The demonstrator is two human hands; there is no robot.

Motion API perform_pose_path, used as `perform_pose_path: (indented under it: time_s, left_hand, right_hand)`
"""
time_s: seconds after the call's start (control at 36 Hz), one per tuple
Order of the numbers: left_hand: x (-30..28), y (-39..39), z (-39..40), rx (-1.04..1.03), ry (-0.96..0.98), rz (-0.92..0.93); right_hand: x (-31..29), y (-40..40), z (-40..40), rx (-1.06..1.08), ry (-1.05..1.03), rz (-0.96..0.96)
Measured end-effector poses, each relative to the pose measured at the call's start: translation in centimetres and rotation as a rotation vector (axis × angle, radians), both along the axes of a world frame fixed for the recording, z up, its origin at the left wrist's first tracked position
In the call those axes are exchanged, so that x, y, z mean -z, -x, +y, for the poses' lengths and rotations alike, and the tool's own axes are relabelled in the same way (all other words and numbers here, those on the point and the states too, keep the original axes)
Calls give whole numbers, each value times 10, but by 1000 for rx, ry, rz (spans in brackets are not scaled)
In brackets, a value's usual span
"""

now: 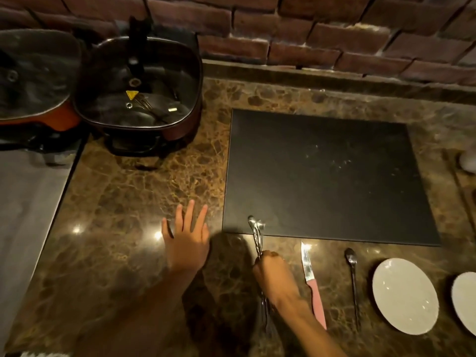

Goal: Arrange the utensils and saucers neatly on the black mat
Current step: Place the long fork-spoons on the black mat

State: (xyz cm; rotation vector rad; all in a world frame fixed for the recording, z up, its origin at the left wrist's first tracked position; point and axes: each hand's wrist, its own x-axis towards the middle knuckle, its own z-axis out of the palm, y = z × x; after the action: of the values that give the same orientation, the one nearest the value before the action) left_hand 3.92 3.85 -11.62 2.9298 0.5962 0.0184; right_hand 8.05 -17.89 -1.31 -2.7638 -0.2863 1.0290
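The black mat [327,176] lies on the brown marble counter, with nothing on it except the tip of a twisted metal utensil [256,229]. My right hand [274,276] is shut on that utensil's handle, just below the mat's front left corner. My left hand [186,240] rests flat and open on the counter to the left of the mat. In front of the mat lie a pink-handled knife [313,284], a dark long-handled spoon [353,282], a white saucer [405,296] and a second white saucer [467,302], cut off by the right edge.
A dark square pan [139,83] with utensils inside stands at the back left, beside a glass lid [33,73]. A brick wall [309,29] runs along the back. The counter's edge drops off at the left. A pale object [467,161] sits at the right edge.
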Motion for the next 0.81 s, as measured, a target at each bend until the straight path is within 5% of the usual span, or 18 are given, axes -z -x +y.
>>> perform_pose_path:
  time_s: [0.39,0.81]
  left_hand:
    - [-13,-1,0,11,28,83]
    - [-26,-3,-4,-7,24,145]
  right_hand:
    - [-5,-140,43,332,-511,105]
    - [7,-204,87,266,-336,6]
